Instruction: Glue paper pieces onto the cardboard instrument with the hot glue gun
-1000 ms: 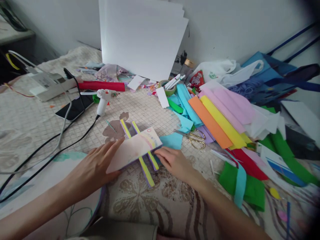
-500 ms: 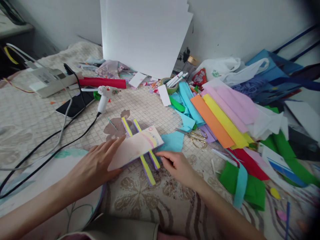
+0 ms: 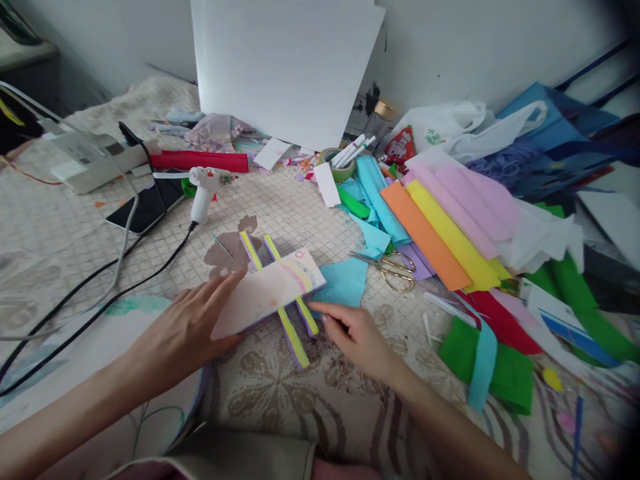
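Observation:
My left hand (image 3: 200, 313) is closed on the left end of a white rectangular board (image 3: 270, 283), fingers over the top and thumb at the near edge. The board has a faint rainbow and a small red ring drawn on it. It lies across two yellow strips with purple edges, a longer strip (image 3: 294, 340) and a shorter strip (image 3: 308, 319), whose ends stick out on both sides. My right hand (image 3: 363, 340) holds nothing that I can see; its index finger reaches to the board's near edge beside the shorter strip, the other fingers loosely curled.
A white glue gun (image 3: 203, 193) with a black cord stands behind on the left, near a phone (image 3: 145, 207). Gold-handled scissors (image 3: 397, 271) lie right of a blue paper piece (image 3: 345, 280). Crepe paper rolls (image 3: 425, 237) and scraps crowd the right. A large round board (image 3: 100, 373) lies under my left forearm.
The view has shifted slightly. Both hands, the board and the strips keep nearly the same positions relative to each other.

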### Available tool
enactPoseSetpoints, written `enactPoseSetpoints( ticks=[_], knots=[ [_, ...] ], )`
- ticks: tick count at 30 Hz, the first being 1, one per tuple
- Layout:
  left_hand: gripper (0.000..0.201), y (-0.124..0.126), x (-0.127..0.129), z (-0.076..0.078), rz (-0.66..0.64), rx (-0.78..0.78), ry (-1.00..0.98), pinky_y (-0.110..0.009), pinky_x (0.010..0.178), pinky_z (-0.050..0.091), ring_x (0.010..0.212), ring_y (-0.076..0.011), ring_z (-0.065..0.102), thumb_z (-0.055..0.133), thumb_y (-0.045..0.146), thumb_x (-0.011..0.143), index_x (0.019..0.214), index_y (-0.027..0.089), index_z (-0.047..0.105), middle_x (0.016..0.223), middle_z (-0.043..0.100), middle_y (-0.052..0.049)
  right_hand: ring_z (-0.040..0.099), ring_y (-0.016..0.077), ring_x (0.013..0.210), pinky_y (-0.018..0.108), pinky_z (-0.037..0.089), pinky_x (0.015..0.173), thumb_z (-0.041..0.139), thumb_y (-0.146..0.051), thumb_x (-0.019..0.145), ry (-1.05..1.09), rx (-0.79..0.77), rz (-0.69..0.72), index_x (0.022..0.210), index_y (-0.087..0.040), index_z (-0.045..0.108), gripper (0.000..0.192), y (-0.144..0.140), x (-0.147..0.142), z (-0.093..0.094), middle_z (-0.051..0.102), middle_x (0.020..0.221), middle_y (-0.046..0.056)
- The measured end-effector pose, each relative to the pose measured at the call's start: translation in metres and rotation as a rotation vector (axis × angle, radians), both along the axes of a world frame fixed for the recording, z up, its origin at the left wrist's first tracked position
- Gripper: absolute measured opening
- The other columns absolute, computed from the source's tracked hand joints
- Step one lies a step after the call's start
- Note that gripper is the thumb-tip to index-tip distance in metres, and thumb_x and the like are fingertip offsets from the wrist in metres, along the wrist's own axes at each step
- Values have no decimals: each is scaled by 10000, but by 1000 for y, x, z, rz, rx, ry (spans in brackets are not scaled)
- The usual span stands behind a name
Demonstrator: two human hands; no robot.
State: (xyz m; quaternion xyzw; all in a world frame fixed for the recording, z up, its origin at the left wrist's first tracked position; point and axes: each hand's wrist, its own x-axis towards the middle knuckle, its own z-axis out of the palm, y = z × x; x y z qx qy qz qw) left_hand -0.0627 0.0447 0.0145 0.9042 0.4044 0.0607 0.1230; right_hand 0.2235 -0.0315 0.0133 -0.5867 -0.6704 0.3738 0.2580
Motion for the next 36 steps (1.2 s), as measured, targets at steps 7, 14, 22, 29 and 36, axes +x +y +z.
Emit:
enactPoseSetpoints(
  ticks=[7,14,22,29,36],
  knots=[
    [854,0,1,0,-2,6,14,-501,967,435,1251,-346,452,604,344,799,1479,202,109,1387,440,-189,429,79,504,210,336,499,428,-202,900,34,-33,-22,1188,-147,639,361,-2,-3,-1,650,697,12],
    [854,-1,-1,1,-9,6,41,-502,978,426,1256,-348,445,596,359,806,1478,193,96,1384,430,-206,429,79,471,198,340,466,432,-249,907,118,-131,-105,1191,-153,636,362,-4,-4,-5,590,585,-16],
    [820,-2,-5,7,19,-69,-23,-465,997,421,1241,-297,458,568,314,818,1480,266,87,1382,437,-129,518,86,509,205,414,504,431,-223,911,170,-144,-68,1198,-140,628,358,-10,-8,5,654,642,11],
    [821,-4,-10,2,39,-146,-37,-454,1023,403,1269,-285,433,574,323,821,1479,280,84,1417,403,-119,647,155,984,290,516,848,418,-117,894,88,157,104,1304,-163,537,429,-19,-12,-9,661,1191,91],
    [809,-5,-7,6,44,-155,-41,-468,1036,386,1259,-299,441,565,311,824,1477,285,88,1416,406,-119,655,193,965,356,551,839,404,-113,902,-60,222,147,1350,-160,481,457,-25,-10,-18,687,1115,99]
  ],
)
